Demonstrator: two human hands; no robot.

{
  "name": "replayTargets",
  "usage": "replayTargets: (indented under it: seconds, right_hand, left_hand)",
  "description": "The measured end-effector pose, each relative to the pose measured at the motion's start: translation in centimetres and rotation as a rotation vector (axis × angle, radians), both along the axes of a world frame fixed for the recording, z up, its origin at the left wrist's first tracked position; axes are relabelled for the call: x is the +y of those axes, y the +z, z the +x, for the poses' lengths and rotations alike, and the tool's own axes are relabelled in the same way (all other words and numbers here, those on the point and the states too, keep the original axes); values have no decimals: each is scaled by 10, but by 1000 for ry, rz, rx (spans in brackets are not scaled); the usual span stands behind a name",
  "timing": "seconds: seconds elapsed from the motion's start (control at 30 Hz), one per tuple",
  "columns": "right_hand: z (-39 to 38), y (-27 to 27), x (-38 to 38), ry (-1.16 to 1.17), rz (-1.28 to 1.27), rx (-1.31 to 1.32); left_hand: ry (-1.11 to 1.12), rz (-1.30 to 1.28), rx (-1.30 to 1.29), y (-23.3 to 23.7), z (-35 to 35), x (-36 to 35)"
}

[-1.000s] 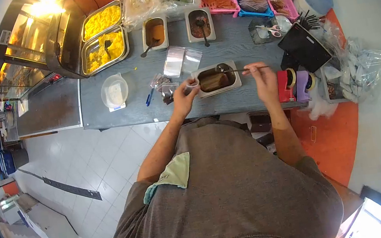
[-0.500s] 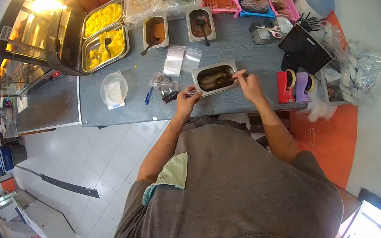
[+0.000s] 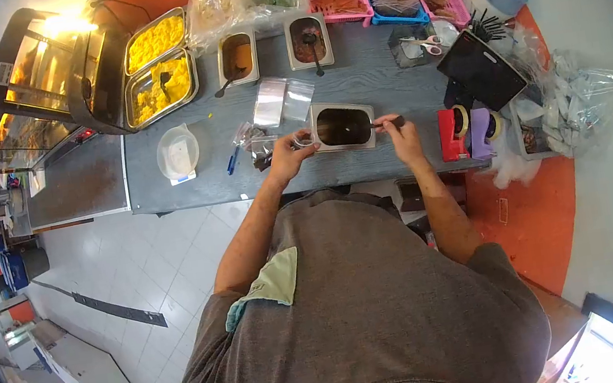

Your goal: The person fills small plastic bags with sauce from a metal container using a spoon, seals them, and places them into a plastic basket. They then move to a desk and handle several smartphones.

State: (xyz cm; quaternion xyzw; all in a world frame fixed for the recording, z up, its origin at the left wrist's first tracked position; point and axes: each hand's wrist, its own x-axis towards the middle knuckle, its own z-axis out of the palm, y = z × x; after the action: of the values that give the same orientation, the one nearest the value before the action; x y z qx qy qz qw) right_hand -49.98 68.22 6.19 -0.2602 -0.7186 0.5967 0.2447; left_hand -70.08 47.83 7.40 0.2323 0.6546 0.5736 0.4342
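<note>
A steel pan (image 3: 345, 144) with dark liquid stands near the table's front edge. At its left rim, my left hand (image 3: 288, 159) is closed on a small clear plastic bag (image 3: 303, 142), whose mouth looks rounded. My right hand (image 3: 404, 142) grips the dark handle of a spoon (image 3: 397, 121) at the right rim; the bowl end is hard to make out in the dark pan. Small bags with dark contents (image 3: 261, 149) lie just left of my left hand. Behind them are flat clear bags (image 3: 270, 102) in a stack.
Two more steel pans with ladles, an orange sauce pan (image 3: 238, 58) and a red-brown one (image 3: 309, 42), stand farther back. Yellow food trays (image 3: 160, 87) sit beside a heated cabinet (image 3: 44, 79). On the right are tape dispensers (image 3: 454, 135) and a tablet (image 3: 482, 71). A clear tub (image 3: 179, 151) stands left.
The view has shifted slightly. The spoon, which lay along the pan with its end in the liquid, now has its handle drawn toward the right rim. My left hand keeps hold of the bag.
</note>
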Motion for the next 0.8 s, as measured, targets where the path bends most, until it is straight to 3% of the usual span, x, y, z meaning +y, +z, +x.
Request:
replayTargets:
  seconds: [0.13,0.2,0.33,0.43,0.47,0.53,0.67,0.77,0.8]
  right_hand:
    - [-28,28,-28,70,163,27]
    - [-29,31,-32,155,446,-102]
    - [-21,36,-22,307,498,-322]
    - [-28,26,-11,335,544,-248]
    - [-32,23,-6,335,545,-249]
    - [-40,22,0,262,271,-132]
    - [-48,16,15,234,291,-108]
    - [-45,-6,23,156,191,-80]
    - [-41,-10,24,78,25,-61]
  left_hand:
    - [-53,-26,48,8,2,4]
    - [-29,-43,34,11,3,8]
    - [-40,-60,83,11,1,11]
    - [-66,-50,65,10,2,11]
    - [-70,-40,62,9,2,13]
    - [-74,-31,57,9,4,14]
    - [-18,7,40,7,8,18]
    - [-16,-18,60,4,11,16]
    - [-23,-36,85,3,12,15]
